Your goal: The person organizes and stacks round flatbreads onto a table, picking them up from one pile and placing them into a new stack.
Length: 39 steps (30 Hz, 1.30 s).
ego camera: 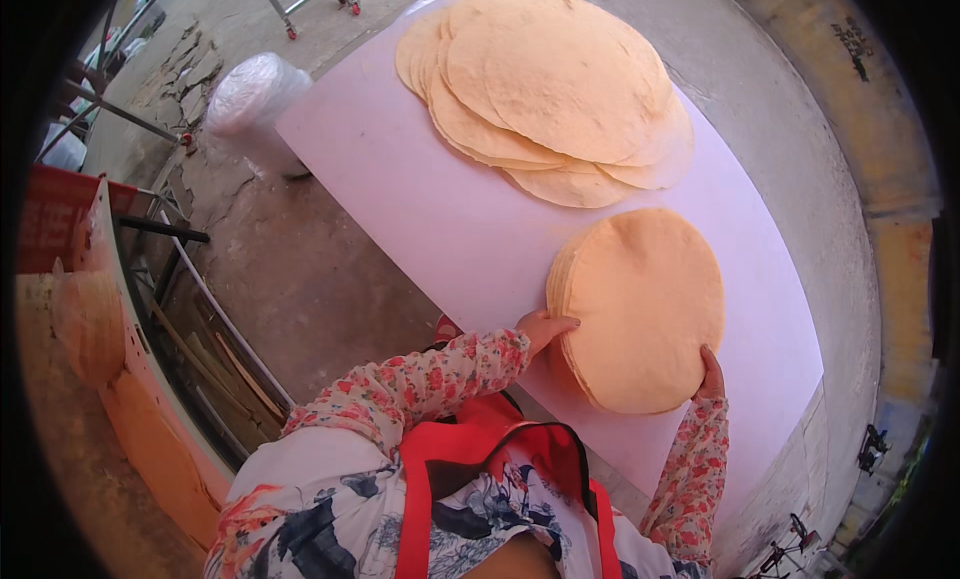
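A neat stack of thin round flatbreads (645, 309) is between my two hands, near the close edge of a pale table (375, 159). My left hand (546, 330) grips the stack's left edge, its thumb over the top sheet. At the lower right rim, my right hand (710, 376) holds the stack with its thumb on top; its other fingers are hidden. Beyond them lies a looser, fanned-out pile of larger flatbreads (555, 76). Whether the neat stack touches the tabletop is hard to tell.
Left of the table stands a plastic-wrapped bundle (255, 110) on the concrete floor. Another surface at the far left bears a stack of round sheets (88, 327). A metal frame on red-wheeled casters (315, 5) stands at the top.
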Each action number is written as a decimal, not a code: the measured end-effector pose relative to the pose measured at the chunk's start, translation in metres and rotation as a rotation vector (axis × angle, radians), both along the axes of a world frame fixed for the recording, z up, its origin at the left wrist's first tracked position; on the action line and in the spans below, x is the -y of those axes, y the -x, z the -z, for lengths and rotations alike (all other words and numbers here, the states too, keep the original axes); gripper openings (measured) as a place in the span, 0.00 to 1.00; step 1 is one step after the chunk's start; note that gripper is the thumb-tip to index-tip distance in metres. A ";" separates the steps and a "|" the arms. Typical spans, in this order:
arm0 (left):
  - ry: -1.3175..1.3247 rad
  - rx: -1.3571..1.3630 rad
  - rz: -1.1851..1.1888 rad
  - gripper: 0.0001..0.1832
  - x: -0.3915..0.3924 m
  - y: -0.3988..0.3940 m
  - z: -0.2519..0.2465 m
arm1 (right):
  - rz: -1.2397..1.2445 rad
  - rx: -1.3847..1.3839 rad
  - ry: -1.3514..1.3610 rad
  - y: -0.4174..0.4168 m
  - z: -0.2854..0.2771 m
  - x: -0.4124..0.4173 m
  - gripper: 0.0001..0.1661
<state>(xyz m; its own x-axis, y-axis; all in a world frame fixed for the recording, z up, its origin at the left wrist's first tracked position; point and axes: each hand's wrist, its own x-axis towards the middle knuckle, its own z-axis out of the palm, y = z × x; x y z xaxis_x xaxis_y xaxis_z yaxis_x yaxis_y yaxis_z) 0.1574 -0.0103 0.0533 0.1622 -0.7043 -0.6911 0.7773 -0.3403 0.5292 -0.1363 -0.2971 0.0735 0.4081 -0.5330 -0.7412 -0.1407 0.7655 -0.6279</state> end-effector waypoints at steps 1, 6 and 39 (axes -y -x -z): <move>-0.043 0.132 0.025 0.25 0.003 0.004 -0.001 | -0.031 0.082 -0.045 0.003 -0.004 -0.004 0.30; 0.138 -0.010 -0.198 0.29 0.004 0.027 0.000 | -0.083 0.061 0.040 0.017 -0.006 0.003 0.29; -0.080 0.214 -0.444 0.23 -0.335 -0.212 -0.119 | -0.300 0.343 -0.015 -0.302 -0.112 -0.337 0.28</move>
<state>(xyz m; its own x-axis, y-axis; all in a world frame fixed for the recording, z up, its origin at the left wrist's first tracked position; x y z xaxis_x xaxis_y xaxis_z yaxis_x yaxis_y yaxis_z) 0.3694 0.3244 0.1727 0.5786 -0.4813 -0.6584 0.7332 -0.0466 0.6784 0.1659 0.0397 0.1856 0.7663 -0.3438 -0.5427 -0.1435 0.7318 -0.6663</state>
